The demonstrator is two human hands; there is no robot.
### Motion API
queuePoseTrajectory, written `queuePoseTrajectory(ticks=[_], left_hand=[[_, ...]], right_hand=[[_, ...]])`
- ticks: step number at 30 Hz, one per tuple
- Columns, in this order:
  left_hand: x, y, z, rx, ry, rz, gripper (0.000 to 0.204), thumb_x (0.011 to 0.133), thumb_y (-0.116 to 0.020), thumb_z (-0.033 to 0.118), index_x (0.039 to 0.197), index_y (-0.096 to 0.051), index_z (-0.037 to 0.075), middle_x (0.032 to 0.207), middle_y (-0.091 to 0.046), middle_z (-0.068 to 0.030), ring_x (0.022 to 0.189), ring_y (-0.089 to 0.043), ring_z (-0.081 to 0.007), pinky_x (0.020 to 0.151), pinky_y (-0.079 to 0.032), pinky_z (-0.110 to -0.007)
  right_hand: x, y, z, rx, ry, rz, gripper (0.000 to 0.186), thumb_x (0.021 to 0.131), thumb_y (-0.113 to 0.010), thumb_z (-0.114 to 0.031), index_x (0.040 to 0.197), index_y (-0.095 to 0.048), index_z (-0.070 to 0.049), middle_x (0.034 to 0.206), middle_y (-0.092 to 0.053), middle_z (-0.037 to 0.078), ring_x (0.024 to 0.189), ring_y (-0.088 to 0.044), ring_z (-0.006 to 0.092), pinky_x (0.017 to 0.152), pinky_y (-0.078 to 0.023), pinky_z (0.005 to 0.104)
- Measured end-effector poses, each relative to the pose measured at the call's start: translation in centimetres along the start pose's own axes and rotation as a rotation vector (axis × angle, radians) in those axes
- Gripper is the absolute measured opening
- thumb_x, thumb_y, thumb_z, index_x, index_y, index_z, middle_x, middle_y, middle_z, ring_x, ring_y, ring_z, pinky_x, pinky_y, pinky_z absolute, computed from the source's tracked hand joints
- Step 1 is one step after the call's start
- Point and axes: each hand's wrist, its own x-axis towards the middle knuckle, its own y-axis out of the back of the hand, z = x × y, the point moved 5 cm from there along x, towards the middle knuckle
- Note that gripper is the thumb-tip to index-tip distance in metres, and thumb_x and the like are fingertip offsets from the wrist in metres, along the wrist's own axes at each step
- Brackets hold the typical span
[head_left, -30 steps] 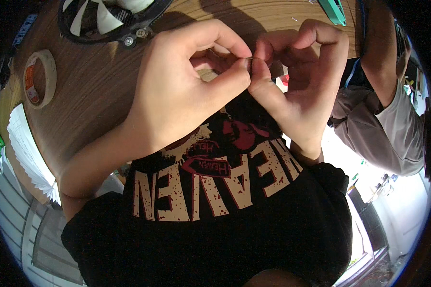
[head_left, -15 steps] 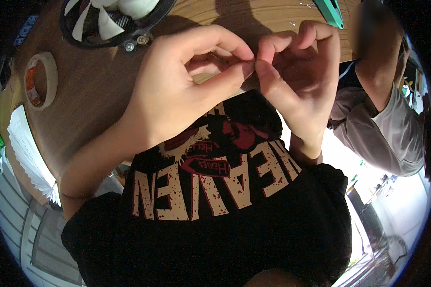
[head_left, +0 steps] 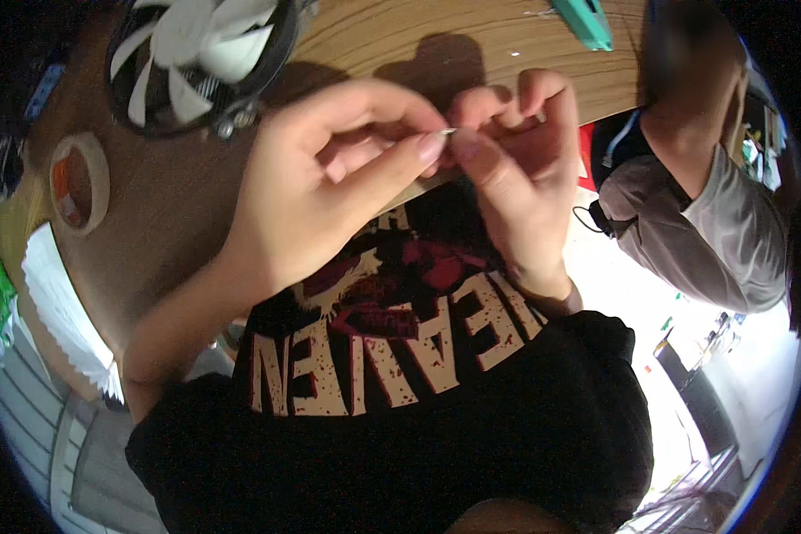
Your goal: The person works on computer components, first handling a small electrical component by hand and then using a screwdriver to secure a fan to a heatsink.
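Observation:
My left hand [head_left: 298, 182] and my right hand [head_left: 521, 173] meet fingertip to fingertip above the table edge, in front of my black printed shirt [head_left: 365, 463]. Between them shows a tiny, thin, pale wire-like piece [head_left: 449, 131]. Thumb and forefinger of my left hand are closed on one end. My right thumb and forefinger pinch at the other end, its remaining fingers curled loosely. Most of the piece is hidden by the fingertips, so its exact kind cannot be made out.
A black-framed fan with white blades [head_left: 182, 44] stands at the far left of the wooden table [head_left: 365, 53]. Nearby lie a masking tape roll [head_left: 100, 169], pleated white paper [head_left: 58, 285] and a teal tool [head_left: 583, 22]. Another person's arm [head_left: 694, 133] is at right.
Both hands have shifted slightly left and lower in the picture, still pinched together. The whole view has moved too, showing more of the fan. A pale glint now shows between the fingertips.

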Motion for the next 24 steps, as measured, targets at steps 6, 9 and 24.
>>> queuePoseTrajectory(ticks=[6,9,24], left_hand=[[-0.7,0.4,0.1,0.046,0.011,0.055,0.010,0.088,-0.056,-0.001,0.098,-0.055,-0.003,0.091,-0.057,-0.0027,0.082,-0.054,-0.0054,0.072,-0.045,-0.019],[-0.6,0.0,0.9,0.180,0.027,0.056,0.010,0.087,-0.057,-0.001,0.097,-0.055,-0.002,0.089,-0.056,-0.0013,0.082,-0.054,-0.0045,0.072,-0.044,-0.018],[-0.2,-0.6,1.4,0.297,0.034,-0.007,0.020,0.094,-0.045,0.004,0.109,-0.053,-0.006,0.089,-0.064,-0.0114,0.086,-0.062,-0.0143,0.077,-0.048,-0.024]], right_hand=[[-0.4,-0.8,0.2,-0.074,0.057,-0.061,0.041,0.076,-0.057,0.012,0.098,-0.028,-0.008,0.087,-0.052,0.008,0.079,-0.055,0.0123,0.069,-0.048,0.0252],[-0.5,-0.5,-0.3,-0.133,-0.010,-0.068,0.042,0.077,-0.057,0.012,0.098,-0.028,-0.008,0.089,-0.050,0.008,0.081,-0.052,0.0108,0.071,-0.046,0.0240],[0.3,0.7,-1.6,-0.058,0.008,-0.041,0.038,0.080,-0.054,0.010,0.097,-0.028,-0.011,0.092,-0.049,0.006,0.082,-0.047,0.0086,0.070,-0.043,0.0230]])
